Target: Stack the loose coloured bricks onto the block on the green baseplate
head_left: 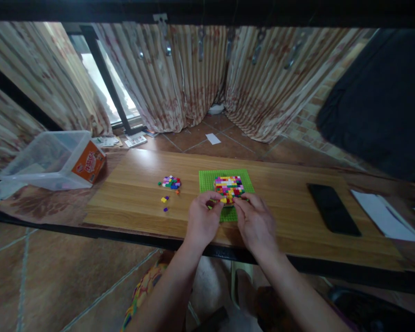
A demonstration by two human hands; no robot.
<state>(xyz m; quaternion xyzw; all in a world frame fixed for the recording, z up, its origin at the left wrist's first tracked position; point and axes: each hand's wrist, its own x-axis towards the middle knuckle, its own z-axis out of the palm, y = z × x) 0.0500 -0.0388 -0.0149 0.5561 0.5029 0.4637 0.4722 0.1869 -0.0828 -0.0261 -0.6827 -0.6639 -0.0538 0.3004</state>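
Observation:
A block of multicoloured building bricks [230, 185] sits on a green studded baseplate [206, 177], with rows of white, pink, red, yellow and purple. Both of my hands meet at its near edge. My left hand [204, 219] comes from the left, thumb and forefinger closed on a small yellow building brick [224, 200]. From the right, my right hand [256, 223] pinches at the same edge, by some red and yellow bricks; its fingers hide what is between them. Left of the baseplate lies a pile of loose bricks [172, 182], with a few yellow and purple bricks [164, 199] nearer me.
The wooden tabletop [280, 184] runs wide to both sides. A clear plastic bin [51, 159] with an orange label stands at the left end. A black phone or tablet [333, 209] and white paper [385, 214] lie on the right. Curtains [180, 78] hang behind.

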